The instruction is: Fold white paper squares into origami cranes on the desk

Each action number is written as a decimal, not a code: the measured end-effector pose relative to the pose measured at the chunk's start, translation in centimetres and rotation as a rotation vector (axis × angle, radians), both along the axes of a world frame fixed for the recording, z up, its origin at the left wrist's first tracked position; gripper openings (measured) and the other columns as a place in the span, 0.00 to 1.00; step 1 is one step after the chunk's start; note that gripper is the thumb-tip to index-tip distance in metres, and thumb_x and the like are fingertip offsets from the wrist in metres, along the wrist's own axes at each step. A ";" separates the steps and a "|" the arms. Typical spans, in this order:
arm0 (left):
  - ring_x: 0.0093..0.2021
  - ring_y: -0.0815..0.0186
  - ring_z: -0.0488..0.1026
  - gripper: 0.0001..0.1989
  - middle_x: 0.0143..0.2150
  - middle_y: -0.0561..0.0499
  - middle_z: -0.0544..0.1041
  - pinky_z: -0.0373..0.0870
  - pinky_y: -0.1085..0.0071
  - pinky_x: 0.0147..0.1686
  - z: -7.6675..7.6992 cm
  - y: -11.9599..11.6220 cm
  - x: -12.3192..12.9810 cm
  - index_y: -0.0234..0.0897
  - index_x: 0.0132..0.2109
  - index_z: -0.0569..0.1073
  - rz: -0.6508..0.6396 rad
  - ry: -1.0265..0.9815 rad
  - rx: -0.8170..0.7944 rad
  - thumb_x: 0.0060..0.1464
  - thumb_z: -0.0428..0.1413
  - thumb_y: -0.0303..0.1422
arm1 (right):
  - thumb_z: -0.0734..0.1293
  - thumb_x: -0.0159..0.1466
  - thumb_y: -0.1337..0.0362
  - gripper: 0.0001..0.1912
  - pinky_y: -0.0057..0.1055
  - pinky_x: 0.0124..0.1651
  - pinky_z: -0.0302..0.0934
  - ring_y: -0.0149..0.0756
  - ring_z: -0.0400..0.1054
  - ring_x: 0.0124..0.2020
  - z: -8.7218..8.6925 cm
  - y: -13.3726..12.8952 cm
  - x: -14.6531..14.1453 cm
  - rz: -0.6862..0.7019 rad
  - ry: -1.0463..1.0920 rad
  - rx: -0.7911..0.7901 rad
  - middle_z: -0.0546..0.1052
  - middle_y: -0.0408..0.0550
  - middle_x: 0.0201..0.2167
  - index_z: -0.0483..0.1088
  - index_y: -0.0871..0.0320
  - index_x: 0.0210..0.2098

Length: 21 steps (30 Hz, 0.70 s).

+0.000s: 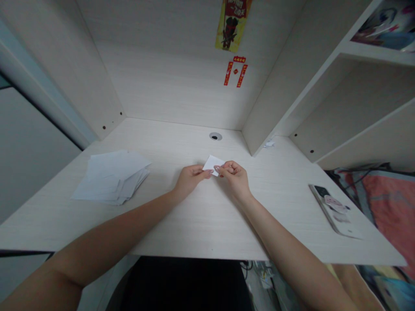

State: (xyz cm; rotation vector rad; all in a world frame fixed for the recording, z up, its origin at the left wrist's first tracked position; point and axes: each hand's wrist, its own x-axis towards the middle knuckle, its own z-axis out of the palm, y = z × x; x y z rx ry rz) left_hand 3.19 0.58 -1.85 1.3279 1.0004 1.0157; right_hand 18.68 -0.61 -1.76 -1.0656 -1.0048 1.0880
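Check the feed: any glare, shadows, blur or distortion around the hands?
Head view: dim, soft light, no hard glare on the desk; faint shadows near the left hand and right hand; the white paper contrasts little with the desk; head view: wide-angle stretch skews the phone; print on the red strips is too soft to read.

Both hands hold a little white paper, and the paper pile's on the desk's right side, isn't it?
No: the head view shows the paper pile on the left side of the desk. The left hand and right hand hold the little white paper.
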 end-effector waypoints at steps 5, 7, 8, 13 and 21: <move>0.32 0.65 0.74 0.16 0.32 0.47 0.80 0.66 0.72 0.34 -0.1 0.1 0.0 0.33 0.34 0.78 0.010 0.032 -0.008 0.44 0.60 0.43 | 0.75 0.44 0.57 0.17 0.26 0.25 0.56 0.27 0.63 0.19 0.2 -0.1 -0.1 0.008 -0.008 0.001 0.72 0.38 0.16 0.65 0.57 0.22; 0.32 0.65 0.74 0.16 0.32 0.47 0.80 0.66 0.72 0.34 -0.2 0.1 0.0 0.33 0.34 0.78 0.011 0.036 -0.010 0.44 0.59 0.43 | 0.75 0.44 0.57 0.17 0.26 0.25 0.55 0.27 0.62 0.19 0.3 -0.2 -0.1 0.009 -0.002 0.002 0.71 0.38 0.16 0.64 0.57 0.22; 0.32 0.65 0.74 0.17 0.32 0.47 0.80 0.66 0.72 0.33 -0.2 0.1 0.0 0.33 0.33 0.78 0.013 0.037 -0.007 0.44 0.59 0.44 | 0.75 0.44 0.57 0.18 0.26 0.24 0.54 0.27 0.62 0.19 0.3 -0.2 -0.1 0.008 -0.001 0.003 0.70 0.37 0.16 0.63 0.57 0.21; 0.30 0.67 0.72 0.17 0.31 0.48 0.79 0.64 0.73 0.31 -0.4 0.2 0.0 0.33 0.32 0.78 0.028 0.070 0.005 0.44 0.59 0.45 | 0.74 0.46 0.57 0.18 0.25 0.24 0.52 0.26 0.60 0.18 0.2 -0.2 -0.2 0.025 -0.014 0.023 0.68 0.37 0.15 0.61 0.57 0.20; 0.31 0.66 0.73 0.16 0.30 0.47 0.79 0.65 0.73 0.32 0.0 0.1 0.0 0.33 0.32 0.78 0.002 0.097 0.018 0.46 0.58 0.43 | 0.74 0.46 0.55 0.19 0.25 0.22 0.49 0.26 0.57 0.17 -0.2 -0.1 -0.1 0.010 -0.074 0.042 0.65 0.36 0.15 0.59 0.56 0.21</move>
